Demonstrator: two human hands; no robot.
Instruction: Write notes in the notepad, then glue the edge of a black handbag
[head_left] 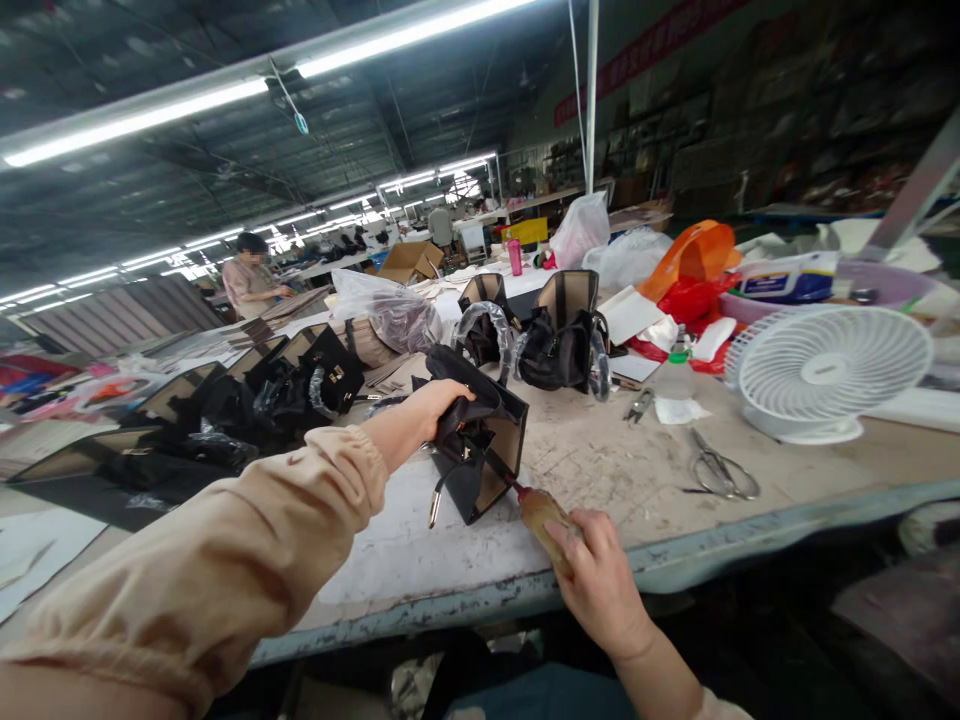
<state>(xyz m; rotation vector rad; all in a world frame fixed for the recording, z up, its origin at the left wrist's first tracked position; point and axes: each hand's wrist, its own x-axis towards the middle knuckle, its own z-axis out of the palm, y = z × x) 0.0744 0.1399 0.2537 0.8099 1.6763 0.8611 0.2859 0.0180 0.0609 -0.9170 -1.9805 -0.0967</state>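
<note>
My left hand [442, 402] is closed on the upper part of a black handbag [489, 445], which is tilted on the worktable with its tan inside facing me. A strap with a gold-coloured metal end [435, 508] dangles from the bag. In my right hand [600, 575] is a yellowish squeeze bottle [549, 522] with a red nozzle. The nozzle tip is at the bag's lower right edge; whether it touches cannot be made out. My left fingers are partly hidden behind the black material.
More black bags [566, 335] stand behind, and several others [225, 420] line the left. To the right are scissors [724, 470], small snips [639, 404], a clear bottle [676, 378] and a white fan [829, 370]. A co-worker [251, 280] stands far left. The table edge [450, 608] runs close to me.
</note>
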